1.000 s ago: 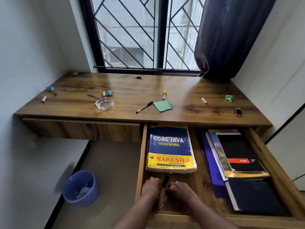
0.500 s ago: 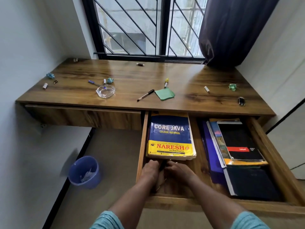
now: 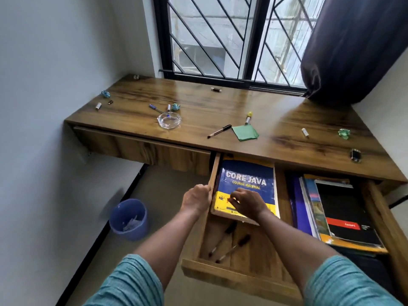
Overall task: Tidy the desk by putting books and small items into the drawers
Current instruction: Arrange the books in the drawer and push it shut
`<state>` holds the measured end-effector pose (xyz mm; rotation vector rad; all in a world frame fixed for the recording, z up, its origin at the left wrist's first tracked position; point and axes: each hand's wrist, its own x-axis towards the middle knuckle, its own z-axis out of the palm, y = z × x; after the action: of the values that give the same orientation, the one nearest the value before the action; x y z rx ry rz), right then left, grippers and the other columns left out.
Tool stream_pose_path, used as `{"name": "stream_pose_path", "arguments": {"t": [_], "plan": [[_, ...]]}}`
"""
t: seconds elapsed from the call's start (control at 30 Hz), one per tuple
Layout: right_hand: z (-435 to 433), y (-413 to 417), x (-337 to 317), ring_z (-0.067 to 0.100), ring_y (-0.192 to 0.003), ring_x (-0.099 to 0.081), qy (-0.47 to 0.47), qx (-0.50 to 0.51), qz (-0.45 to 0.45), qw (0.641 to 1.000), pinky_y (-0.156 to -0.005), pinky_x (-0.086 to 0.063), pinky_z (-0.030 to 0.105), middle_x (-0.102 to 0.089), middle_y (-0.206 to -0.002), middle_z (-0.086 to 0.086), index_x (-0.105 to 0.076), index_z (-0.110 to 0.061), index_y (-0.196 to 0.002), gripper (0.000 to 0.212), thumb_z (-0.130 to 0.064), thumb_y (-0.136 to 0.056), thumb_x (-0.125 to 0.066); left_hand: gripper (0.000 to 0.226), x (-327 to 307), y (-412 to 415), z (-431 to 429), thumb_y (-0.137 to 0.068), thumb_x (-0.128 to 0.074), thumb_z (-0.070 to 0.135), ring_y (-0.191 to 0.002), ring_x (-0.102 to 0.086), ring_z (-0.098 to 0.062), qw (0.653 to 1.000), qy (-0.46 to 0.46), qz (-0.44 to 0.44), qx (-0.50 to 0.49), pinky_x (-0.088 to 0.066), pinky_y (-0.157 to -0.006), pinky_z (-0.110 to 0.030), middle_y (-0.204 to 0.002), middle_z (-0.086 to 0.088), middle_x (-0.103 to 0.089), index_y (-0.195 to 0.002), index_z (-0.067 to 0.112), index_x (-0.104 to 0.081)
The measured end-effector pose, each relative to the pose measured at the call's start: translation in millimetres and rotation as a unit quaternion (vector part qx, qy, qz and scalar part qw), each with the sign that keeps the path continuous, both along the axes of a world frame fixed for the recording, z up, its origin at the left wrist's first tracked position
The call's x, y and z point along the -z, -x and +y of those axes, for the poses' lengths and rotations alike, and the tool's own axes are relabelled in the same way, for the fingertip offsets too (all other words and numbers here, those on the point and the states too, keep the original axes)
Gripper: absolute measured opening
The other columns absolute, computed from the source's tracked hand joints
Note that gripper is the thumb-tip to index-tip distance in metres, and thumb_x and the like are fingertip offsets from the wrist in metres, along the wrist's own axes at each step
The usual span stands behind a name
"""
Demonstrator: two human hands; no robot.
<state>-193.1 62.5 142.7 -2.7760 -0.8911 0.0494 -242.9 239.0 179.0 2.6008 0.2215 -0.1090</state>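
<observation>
Both hands have left the two pens (image 3: 229, 241) in the drawer (image 3: 240, 272); left hand (image 3: 195, 198) loosely curled, right hand (image 3: 248, 203) released, both empty. Next: fetch the tabletop (image 3: 198, 120) pen (image 3: 219, 131).

The person is wearing a teal, finely textured knit top with short sleeves ending near the elbows. Forearms, left hand (image 3: 195, 198) and right hand (image 3: 248, 203) are showing bare, without rings, watch or gloves.

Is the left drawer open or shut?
Shut: the left drawer sits flush under the desktop, while the right drawer is pulled out, books visible.
</observation>
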Motion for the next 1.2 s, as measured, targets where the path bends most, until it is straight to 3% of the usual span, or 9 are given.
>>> {"name": "stream_pose_path", "arguments": {"t": [0.4, 0.73, 0.9, 1.07, 1.13, 1.2], "plan": [[145, -72, -22, 0.027, -0.083, -0.067, -0.058, 0.089, -0.045, 0.993, -0.073, -0.054, 0.042, -0.067, -0.095, 0.005, -0.068, -0.013, -0.092, 0.028, -0.033, -0.095, -0.049, 0.030, -6, -77, 175, -0.094, -0.048, 0.017, -0.104, -0.066, -0.024, 0.996, -0.031, -0.049, -0.065, -0.055, -0.087, -0.033, -0.113, -0.011, -0.069, -0.116, 0.011, -0.066], [220, -134, -38, 0.027, -0.100, -0.064, -0.040, 0.286, 0.000, 0.957, -0.079, -0.050, 0.034, -0.063, -0.111, 0.009, -0.062, -0.011, -0.110, 0.027, -0.028, -0.098, -0.045, 0.027, -14, -150, 303, -0.093, -0.045, 0.013, -0.104, -0.064, -0.027, 0.992, -0.017, -0.038, -0.120, -0.050, -0.085, -0.029, -0.111, -0.013, -0.069, -0.106, 0.008, -0.068], [218, -169, -43, 0.029, -0.100, -0.064, -0.027, 0.444, 0.003, 0.896, -0.080, -0.052, 0.035, -0.064, -0.110, 0.013, -0.061, -0.007, -0.114, 0.026, -0.014, -0.095, -0.045, 0.026, -14, -196, 319, -0.095, -0.049, 0.019, -0.094, -0.067, -0.027, 0.991, 0.022, -0.047, -0.122, -0.052, -0.080, -0.029, -0.100, -0.013, -0.071, -0.100, 0.004, -0.069], [213, -225, -37, 0.030, -0.105, -0.063, -0.093, 0.573, 0.076, 0.811, -0.085, -0.049, 0.035, -0.064, -0.115, 0.017, -0.064, -0.003, -0.112, 0.035, -0.031, -0.093, -0.054, 0.038, -15, -255, 329, -0.097, -0.045, 0.031, -0.097, -0.065, -0.031, 0.979, 0.080, -0.042, -0.182, -0.050, -0.080, -0.033, -0.103, -0.016, -0.070, -0.102, 0.002, -0.070], [213, -256, -32, 0.034, -0.109, -0.061, -0.149, 0.627, 0.091, 0.759, -0.091, -0.047, 0.038, -0.061, -0.119, 0.021, -0.062, 0.002, -0.116, 0.035, -0.022, -0.096, -0.047, 0.036, -16, -287, 336, -0.096, -0.046, 0.026, -0.107, -0.062, -0.034, 0.971, 0.108, -0.026, -0.211, -0.048, -0.085, -0.034, -0.111, -0.021, -0.068, -0.108, 0.000, -0.068], [214, -287, -28, 0.038, -0.113, -0.058, -0.155, 0.652, 0.094, 0.736, -0.096, -0.044, 0.041, -0.059, -0.122, 0.026, -0.058, 0.010, -0.118, 0.039, -0.015, -0.099, -0.034, 0.032, -12, -322, 342, -0.094, -0.049, 0.019, -0.109, -0.062, -0.034, 0.966, 0.121, -0.005, -0.227, -0.049, -0.086, -0.034, -0.112, -0.022, -0.067, -0.109, -0.001, -0.068]]}}
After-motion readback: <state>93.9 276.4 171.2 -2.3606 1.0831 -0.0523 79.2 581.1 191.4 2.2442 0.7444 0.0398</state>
